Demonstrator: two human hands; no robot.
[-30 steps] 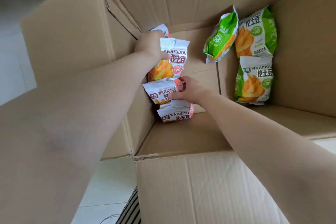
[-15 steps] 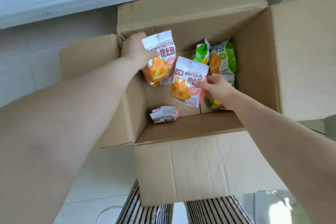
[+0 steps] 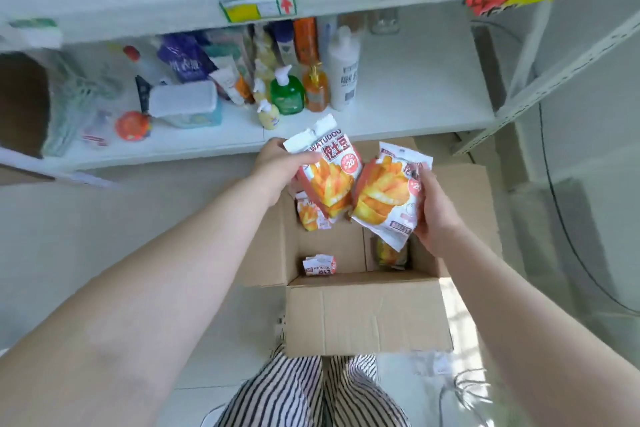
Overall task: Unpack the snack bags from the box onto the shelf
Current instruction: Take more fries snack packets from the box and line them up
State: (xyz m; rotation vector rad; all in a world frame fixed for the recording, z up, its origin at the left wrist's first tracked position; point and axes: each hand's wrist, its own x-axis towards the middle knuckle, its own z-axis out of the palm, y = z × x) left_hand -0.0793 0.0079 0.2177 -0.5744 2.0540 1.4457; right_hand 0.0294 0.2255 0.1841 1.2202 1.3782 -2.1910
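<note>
- Your left hand (image 3: 277,166) grips an orange snack bag (image 3: 327,172) by its upper left edge, thumb across the front, and holds it above the far side of the open cardboard box (image 3: 367,315).
- A second orange bag (image 3: 310,215) shows just below and behind it; you cannot tell whether that hand holds it too.
- Your right hand (image 3: 434,215) clamps another orange snack bag (image 3: 389,194) along its right edge, tilted, just right of the first; their edges nearly touch.
- Both hands hover over the box, near each other, each closed on its own bag.
- Inside the box, a crumpled orange-and-white bag (image 3: 319,265) lies at the near left corner of the bottom, and a darker bag (image 3: 389,253) sits at the right, partly hidden under the bag in your right hand.
- Beyond the box, the white shelf (image 3: 408,107) carries bottles (image 3: 313,80) and a wipes pack (image 3: 185,104) on its left and middle.
- Striped trousers (image 3: 311,392) show at the near edge.
</note>
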